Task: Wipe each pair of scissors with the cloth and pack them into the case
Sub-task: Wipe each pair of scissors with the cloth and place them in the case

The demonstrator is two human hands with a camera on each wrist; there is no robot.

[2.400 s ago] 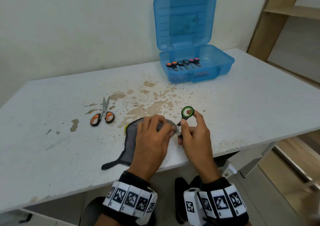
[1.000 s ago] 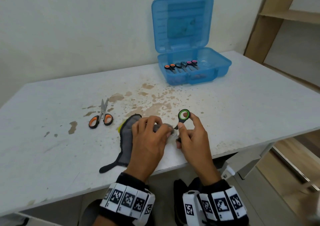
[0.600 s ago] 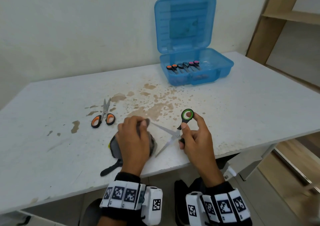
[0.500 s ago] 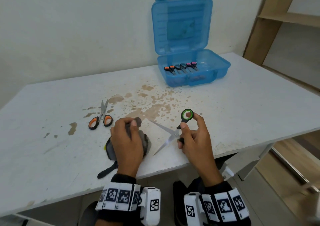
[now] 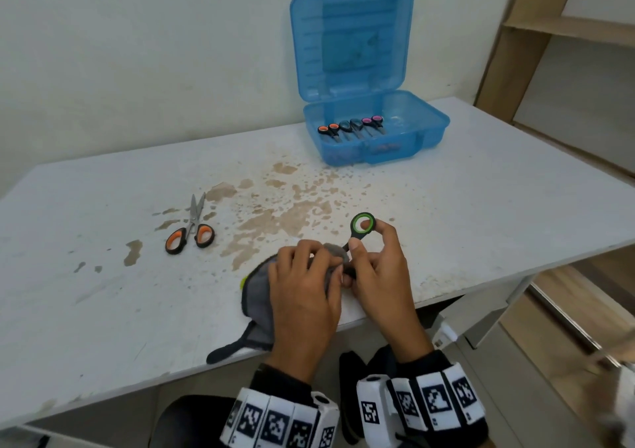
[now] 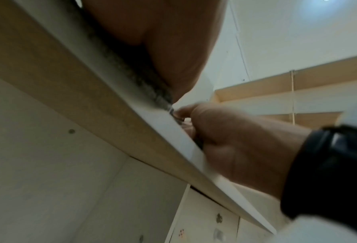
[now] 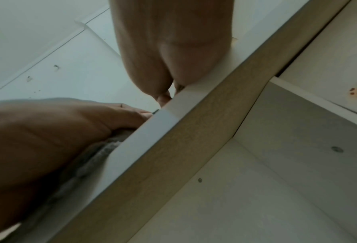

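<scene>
Scissors with black handles and green-lined finger rings (image 5: pixel 361 225) sit at the near edge of the stained white tabletop (image 5: pixel 481 214), and we hold them in our right hand (image 5: pixel 379 276): thumb and fingers pinch the handle, one ring standing up above the knuckles. Their blades are hidden under the grey fuzzy cloth (image 5: pixel 256 286), which our left hand (image 5: pixel 302 296) grips, fingers curled over the bunched fabric and pressed down just beside the right hand. A dark strap of the cloth trails toward the near edge. From the left wrist view we see the right hand (image 6: pixel 231 139) at the table's rim, with the cloth's grey pile (image 6: pixel 152 92) along the edge; the right wrist view shows the left hand (image 7: pixel 55 131) on the cloth (image 7: pixel 102 148).

To the left lies a pair of orange-handled scissors (image 5: pixel 191 231), closed, well apart from our hands. At the far side stands the translucent blue plastic case (image 5: pixel 422 131), lid upright, with three pairs of scissors (image 5: pixel 350 127) lying side by side in it.
</scene>
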